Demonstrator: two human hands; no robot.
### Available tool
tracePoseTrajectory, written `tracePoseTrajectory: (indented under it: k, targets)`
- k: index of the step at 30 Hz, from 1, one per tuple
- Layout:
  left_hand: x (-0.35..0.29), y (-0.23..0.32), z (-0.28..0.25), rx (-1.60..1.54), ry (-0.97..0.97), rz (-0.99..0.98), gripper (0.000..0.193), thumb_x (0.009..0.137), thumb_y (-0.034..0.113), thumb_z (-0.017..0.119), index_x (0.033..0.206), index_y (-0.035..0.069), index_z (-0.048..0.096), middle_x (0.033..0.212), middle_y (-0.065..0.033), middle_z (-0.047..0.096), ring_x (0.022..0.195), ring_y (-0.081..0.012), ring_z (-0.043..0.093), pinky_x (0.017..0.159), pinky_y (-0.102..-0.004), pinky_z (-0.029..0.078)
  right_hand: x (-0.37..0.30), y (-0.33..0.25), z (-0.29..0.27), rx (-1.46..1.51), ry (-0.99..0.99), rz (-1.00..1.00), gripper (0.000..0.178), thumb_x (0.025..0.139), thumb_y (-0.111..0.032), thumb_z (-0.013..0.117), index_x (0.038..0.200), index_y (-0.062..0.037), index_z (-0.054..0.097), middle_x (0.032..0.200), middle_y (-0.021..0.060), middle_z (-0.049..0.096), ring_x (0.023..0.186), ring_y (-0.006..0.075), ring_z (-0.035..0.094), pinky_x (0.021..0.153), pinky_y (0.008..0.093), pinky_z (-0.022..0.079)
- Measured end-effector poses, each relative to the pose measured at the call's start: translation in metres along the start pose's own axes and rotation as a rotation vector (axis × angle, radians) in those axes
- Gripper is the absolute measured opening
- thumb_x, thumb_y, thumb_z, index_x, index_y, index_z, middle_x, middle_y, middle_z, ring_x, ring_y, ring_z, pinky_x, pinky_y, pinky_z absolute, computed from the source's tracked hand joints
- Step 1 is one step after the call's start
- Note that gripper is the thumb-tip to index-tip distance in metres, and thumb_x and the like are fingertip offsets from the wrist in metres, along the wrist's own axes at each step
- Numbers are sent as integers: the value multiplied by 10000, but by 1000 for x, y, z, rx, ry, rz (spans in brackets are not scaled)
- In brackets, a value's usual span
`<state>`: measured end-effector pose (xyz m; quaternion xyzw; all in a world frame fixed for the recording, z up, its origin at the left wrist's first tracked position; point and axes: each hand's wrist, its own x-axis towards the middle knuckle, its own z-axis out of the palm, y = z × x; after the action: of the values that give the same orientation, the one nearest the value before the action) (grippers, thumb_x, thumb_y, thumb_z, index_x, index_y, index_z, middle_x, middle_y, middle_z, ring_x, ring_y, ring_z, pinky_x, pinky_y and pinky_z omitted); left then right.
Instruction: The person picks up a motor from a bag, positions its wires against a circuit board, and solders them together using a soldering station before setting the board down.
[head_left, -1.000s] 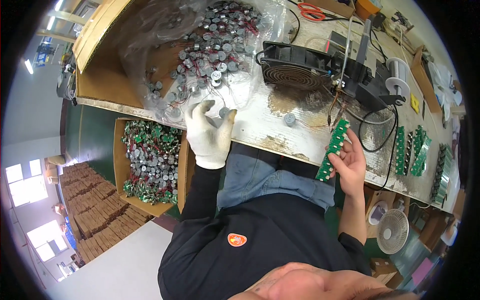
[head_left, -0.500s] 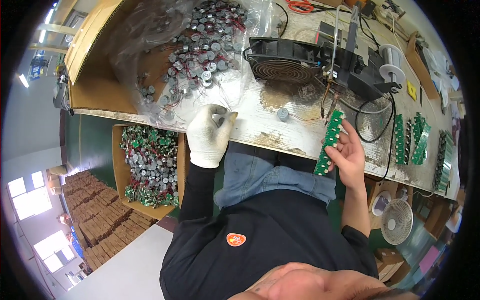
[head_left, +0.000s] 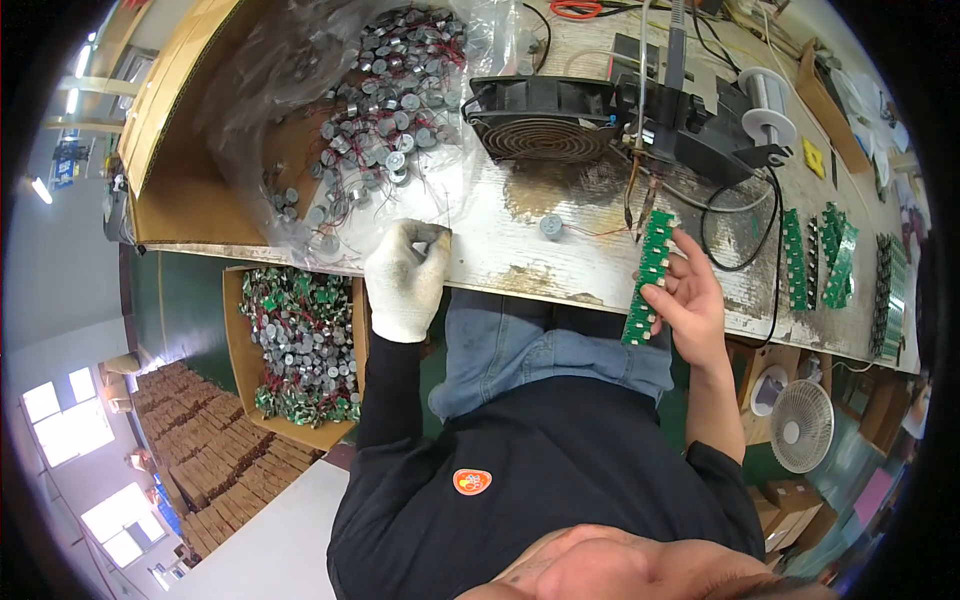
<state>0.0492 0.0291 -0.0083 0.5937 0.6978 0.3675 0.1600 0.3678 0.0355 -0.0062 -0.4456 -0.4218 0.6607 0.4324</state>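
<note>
My right hand (head_left: 688, 303), bare, grips a long green circuit board strip (head_left: 652, 275) between thumb and fingers, tilted at the table's front edge. The strip's upper end is just under the soldering tip (head_left: 640, 205). A small round grey motor (head_left: 551, 227) lies on the table, and its thin red wires run toward the strip's top. In a white glove, my left hand (head_left: 406, 285) is at the table edge with thumb and forefinger pinched together. What sits between those fingertips, perhaps a thin wire, is too small to make out. Many similar motors (head_left: 395, 140) are heaped beyond it.
A black fan (head_left: 540, 120) stands beside the soldering stand (head_left: 690, 130) and a white wire spool (head_left: 768, 110). More green strips (head_left: 838, 260) lie at the right. Below the table's left side, a cardboard box (head_left: 345, 425) holds wired motors with boards.
My left thumb and forefinger have closed from a wider gap into a pinch. The view has shifted slightly; my right hand still holds the strip under the soldering tip.
</note>
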Motion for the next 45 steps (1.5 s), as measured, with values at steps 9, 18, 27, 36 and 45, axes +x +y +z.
tracePoseTrajectory:
  k: [9, 18, 27, 36, 45]
  targets:
    - [3, 17, -1, 84, -84, -15, 285, 728, 115, 780, 916, -17, 612, 816, -105, 671, 678, -113, 601, 653, -252, 478, 1, 2, 0, 14, -17, -10, 691, 833, 83, 611, 1430, 8, 272, 1045, 131, 582, 734, 97, 575, 480, 181, 467]
    - [10, 40, -6, -496, -14, -320, 239, 861, 54, 667, 1047, -76, 591, 846, -102, 677, 637, -76, 576, 580, -203, 456, 0, 1, -2, 15, -6, -4, 697, 831, 82, 611, 1432, 5, 268, 1048, 135, 582, 741, 98, 579, 481, 180, 469]
    - [-12, 59, 30, -581, -312, -244, 205, 913, 86, 616, 1051, -63, 638, 857, -77, 645, 710, -100, 607, 652, -230, 480, -4, -3, 7, -99, 6, 34, 714, 835, 36, 653, 1435, 9, 266, 1076, 149, 567, 705, 88, 576, 486, 199, 469]
    - [-21, 89, 66, -539, -440, -169, 123, 856, 88, 682, 896, -26, 657, 777, -54, 603, 655, -93, 538, 612, -242, 447, -6, -1, 11, -45, -69, 30, 725, 829, 32, 663, 1433, 13, 261, 1116, 148, 539, 678, 90, 579, 497, 206, 481]
    - [-19, 96, 75, -579, -444, -118, 92, 824, 58, 685, 856, -24, 661, 783, -73, 580, 681, -131, 547, 623, -255, 437, -6, 2, 9, -44, -78, 13, 729, 828, 30, 670, 1434, 9, 265, 1123, 137, 527, 684, 76, 566, 498, 201, 474]
